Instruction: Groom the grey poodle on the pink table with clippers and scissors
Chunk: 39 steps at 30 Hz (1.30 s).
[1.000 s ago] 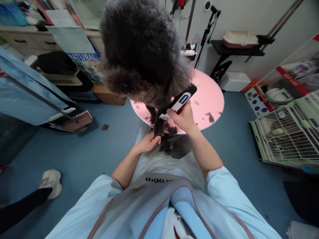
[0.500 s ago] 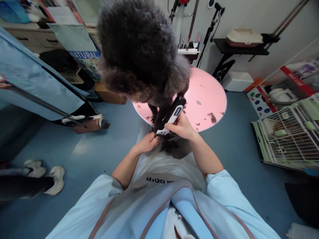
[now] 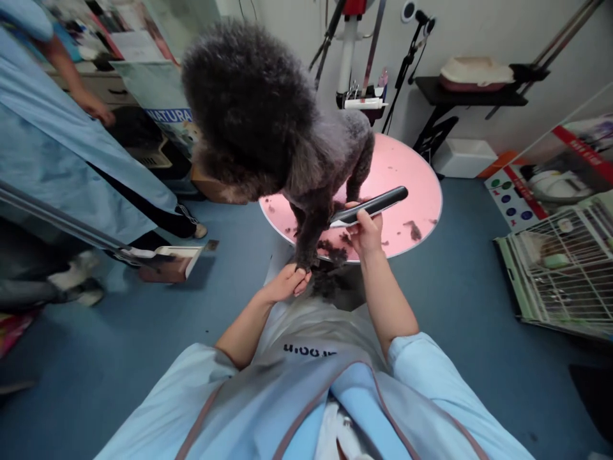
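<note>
A dark grey, curly-coated dog stands on a round pink grooming table, its head toward the left. My left hand is closed around the paw of one front leg, near the table's front edge. In my right hand is a black and white hair clipper, held beside that leg with its handle pointing up to the right. The clipper's blade end is close to the leg; whether it touches I cannot tell. Clumps of cut hair lie on the table and on my apron.
On the left stands a person in a blue gown, near a long-handled dustpan. A wire cage is at the right. Behind the table are a tool holder with a white tube and a shelf bearing a litter box.
My right hand has turned the clipper from steep to nearly level and moved it right, off the paw. The dog's head has shifted slightly left. The person at left has moved.
</note>
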Tool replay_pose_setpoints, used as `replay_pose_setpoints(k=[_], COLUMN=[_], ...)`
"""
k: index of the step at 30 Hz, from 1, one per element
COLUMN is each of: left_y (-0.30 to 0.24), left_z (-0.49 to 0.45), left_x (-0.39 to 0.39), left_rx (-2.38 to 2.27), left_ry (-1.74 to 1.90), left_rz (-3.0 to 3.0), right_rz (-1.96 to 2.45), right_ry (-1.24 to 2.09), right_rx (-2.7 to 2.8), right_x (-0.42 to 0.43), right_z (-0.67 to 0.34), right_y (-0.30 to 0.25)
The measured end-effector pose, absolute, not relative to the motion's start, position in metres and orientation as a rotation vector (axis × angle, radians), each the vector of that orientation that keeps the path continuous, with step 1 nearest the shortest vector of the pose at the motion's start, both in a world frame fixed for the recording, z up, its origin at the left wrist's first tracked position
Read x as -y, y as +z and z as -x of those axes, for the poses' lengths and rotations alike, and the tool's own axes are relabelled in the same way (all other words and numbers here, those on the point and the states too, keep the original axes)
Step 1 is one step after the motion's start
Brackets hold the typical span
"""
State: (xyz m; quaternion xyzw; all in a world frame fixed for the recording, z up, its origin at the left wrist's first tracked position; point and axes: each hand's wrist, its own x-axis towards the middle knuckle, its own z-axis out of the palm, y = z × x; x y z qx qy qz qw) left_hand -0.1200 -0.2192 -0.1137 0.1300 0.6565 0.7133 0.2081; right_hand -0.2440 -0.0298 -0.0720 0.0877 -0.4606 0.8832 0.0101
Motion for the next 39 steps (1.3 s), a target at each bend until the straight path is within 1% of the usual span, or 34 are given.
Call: replay_pose_setpoints(k=[2,7,9,13,16,18,20,23,27,30,36,39], left_y=[-0.111,-0.106,-0.104,-0.1,-0.102,-0.107,-0.112,-0.117,-0.118,-0.117,-0.122,-0.125], left_z=[0.119,0.109,0.104,0.096,0.093,0.091,0.089,0.089,0.087,0.086,0.083,0.084], left_x=[0.216,0.214,0.213,0.211,0.213,0.217,0.221,0.225,0.224,0.225,0.23,0.231], left_rx=[-1.747,-1.57,-1.547,-1.506,-1.495,-1.519,-1.539,-1.561,-1.565,-1.559,-1.557,-1.578], left_ry=[2.022,2.113,2.127,2.145,2.157,2.169,2.171,2.147,2.117,2.129,2.139,2.122], left_rz=[-0.352,-0.318,-0.297,-0.276,-0.259,-0.232,-0.21,-0.193,-0.182,-0.167,-0.145,-0.128], right_rz=[-0.235,-0.509,-0.47,-0.21,-0.397,-0.57,-0.557,-0.39,-0.567,-0.712,-0.891,-0.781], right_ry=[2.764,2.985,3.031,2.996,3.018,2.949,2.792,2.502,2.266,2.209,2.305,2.268], right_rx=[1.424,1.561,1.485,1.281,1.505,1.677,1.656,1.486,1.649,1.752,1.889,1.756], right_x=[0.036,0.044,0.043,0.045,0.045,0.039,0.031,0.023,0.035,0.045,0.037,0.038], right_z=[0.24,0.22,0.222,0.229,0.225,0.23,0.245,0.278,0.3,0.291,0.28,0.288], right_y=[-0.074,-0.089,-0.093,-0.094,-0.094,-0.09,-0.076,-0.037,0.013,0.021,0.007,0.016])
